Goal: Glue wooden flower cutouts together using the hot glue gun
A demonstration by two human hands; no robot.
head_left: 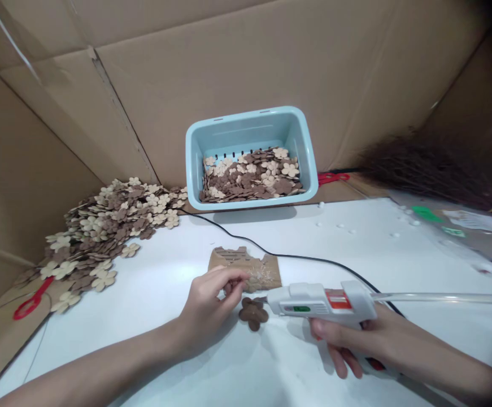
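My right hand [347,345] grips the handle of a white glue gun [322,302] with a clear glue stick trailing right. Its nozzle points left at a dark brown flower cutout [253,312] lying on the white table [356,249]. My left hand [212,302] hovers just left of that flower, fingers curled and pinched near a torn scrap of corrugated cardboard [246,268] smeared with glue. Whether the fingers hold anything is unclear.
A light blue basket [195,169] of brown and cream flower cutouts stands at the back. A big heap of cutouts [101,232] lies at the left. The gun's black cord [296,257] crosses the table. Red scissor handles [29,302], dried twigs [427,167] and cardboard walls surround the table.
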